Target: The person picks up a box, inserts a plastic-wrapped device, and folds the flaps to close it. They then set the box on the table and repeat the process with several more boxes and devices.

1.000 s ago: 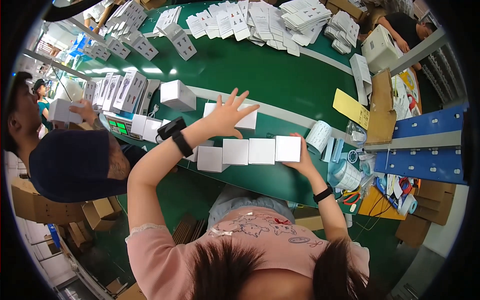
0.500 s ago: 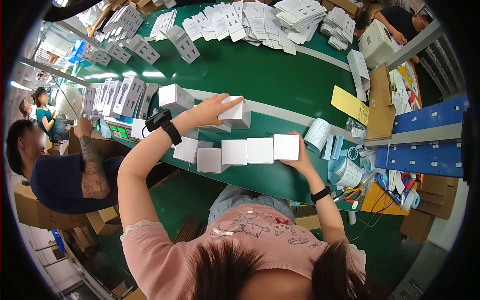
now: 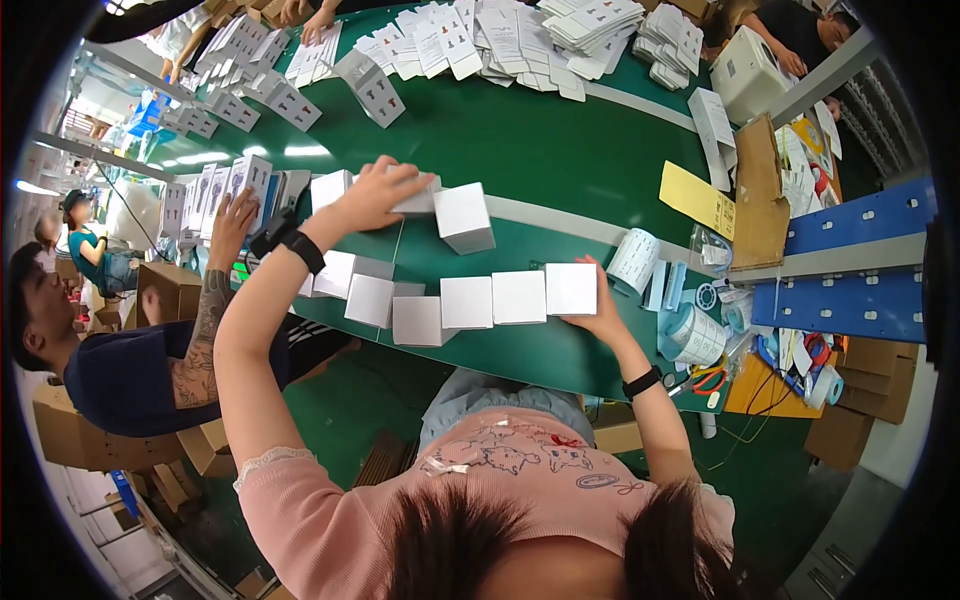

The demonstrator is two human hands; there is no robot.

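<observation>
My left hand (image 3: pixel 375 193) reaches out over the green belt (image 3: pixel 560 150) and rests on a white box (image 3: pixel 416 199), with another white box (image 3: pixel 463 217) just to its right. My right hand (image 3: pixel 598 315) lies against the near side of the rightmost box (image 3: pixel 571 289) in a row of white boxes (image 3: pixel 467 302) along the near edge. More white boxes (image 3: pixel 350 280) sit at the left end of that row, under my left forearm.
A person in a dark shirt (image 3: pixel 130 375) sits at my left, one hand (image 3: pixel 233 215) on upright white cartons (image 3: pixel 215 190). Flat carton blanks (image 3: pixel 520 40) cover the far side. Label rolls (image 3: pixel 690 335), a yellow card (image 3: pixel 698 198) and a brown carton (image 3: pixel 760 190) are at right.
My left hand has swung leftward along the belt and now rests on a box farther left. The white boxes near it have shifted. My right hand stays at the row's right end.
</observation>
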